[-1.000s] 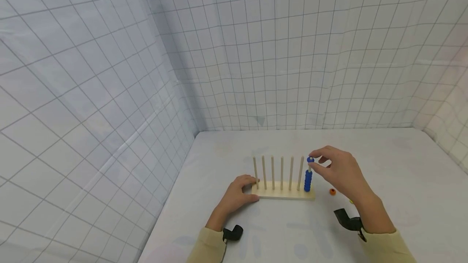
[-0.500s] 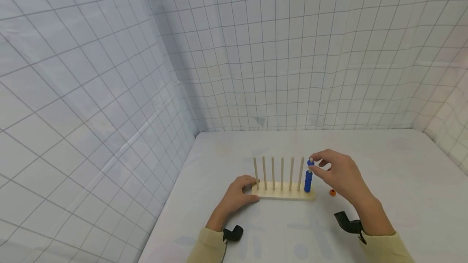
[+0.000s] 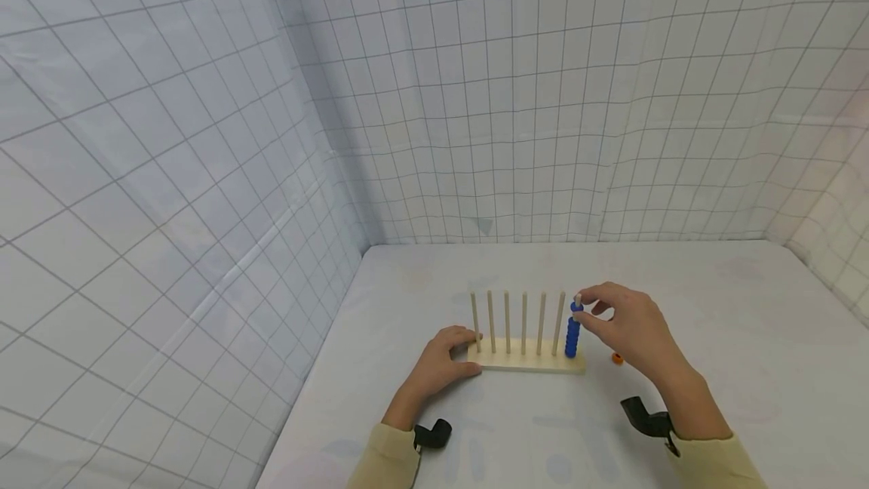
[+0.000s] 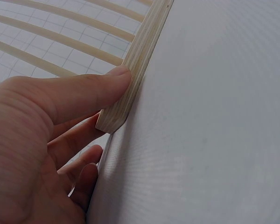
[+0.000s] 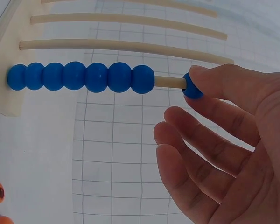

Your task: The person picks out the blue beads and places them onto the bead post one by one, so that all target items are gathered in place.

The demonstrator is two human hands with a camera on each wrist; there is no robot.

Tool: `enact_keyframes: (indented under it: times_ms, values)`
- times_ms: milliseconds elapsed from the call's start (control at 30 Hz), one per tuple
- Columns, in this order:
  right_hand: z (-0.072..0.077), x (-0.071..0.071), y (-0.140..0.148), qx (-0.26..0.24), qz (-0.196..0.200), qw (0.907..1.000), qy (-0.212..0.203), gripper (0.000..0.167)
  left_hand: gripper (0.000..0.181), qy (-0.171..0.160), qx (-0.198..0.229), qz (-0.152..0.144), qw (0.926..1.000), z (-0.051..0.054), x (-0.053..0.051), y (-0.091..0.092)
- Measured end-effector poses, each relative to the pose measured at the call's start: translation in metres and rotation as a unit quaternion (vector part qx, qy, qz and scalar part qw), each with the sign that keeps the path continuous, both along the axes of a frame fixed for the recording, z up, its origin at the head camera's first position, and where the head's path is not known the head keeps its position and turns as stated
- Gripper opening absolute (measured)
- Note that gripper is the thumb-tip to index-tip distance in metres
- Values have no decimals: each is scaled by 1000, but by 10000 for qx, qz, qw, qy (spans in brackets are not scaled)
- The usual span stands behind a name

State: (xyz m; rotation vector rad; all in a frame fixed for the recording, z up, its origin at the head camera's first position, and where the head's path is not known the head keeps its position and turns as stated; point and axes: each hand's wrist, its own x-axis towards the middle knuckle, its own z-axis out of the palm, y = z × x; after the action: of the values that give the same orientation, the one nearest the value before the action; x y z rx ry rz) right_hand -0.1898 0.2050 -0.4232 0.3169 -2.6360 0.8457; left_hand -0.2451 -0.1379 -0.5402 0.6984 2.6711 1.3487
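A wooden peg rack (image 3: 516, 361) stands on the table, its upright pegs in a row along a pale base. Several blue beads (image 5: 74, 75) are stacked on the rightmost peg, down against the base. Higher on that same peg, apart from the stack, is another blue bead (image 5: 192, 87). My right hand (image 3: 631, 323) pinches this upper bead between thumb and index finger; the other fingers are loosely bent. At the rack's left end my left hand (image 3: 437, 362) grips the base, thumb on the front edge (image 4: 123, 88) and fingers behind. The remaining pegs carry no beads.
An orange bead (image 3: 617, 358) lies on the table right of the rack, below my right hand. The right wrist view shows a second orange bead (image 5: 4, 220) near the first. White grid-patterned cloth (image 3: 516, 96) hangs behind the table and at its sides.
My right hand has moved slightly down, and the pinched blue bead has slid lower along the peg toward the stack. A yellow bead seen earlier is now hidden. My left hand stays put.
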Motion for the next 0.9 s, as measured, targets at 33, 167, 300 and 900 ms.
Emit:
enact_keyframes:
  times_ms: [33, 167, 300, 900]
  values:
    - [0, 0, 0, -6, 8, 10000, -8, 28, 55, 13, 6, -7, 10000, 0, 0, 0]
    - [-2, 0, 0, 21, 14, 10000, -35, 27, 56, 32, -24, -20, 10000, 0, -1, 0]
    - [-4, 0, 0, 61, 18, 10000, -20, 27, 56, 26, -71, -17, 10000, -1, -2, 0]
    - [-9, 2, -1, -101, 17, 9994, -325, 29, 55, 25, 61, -36, 10000, -1, -1, 0]
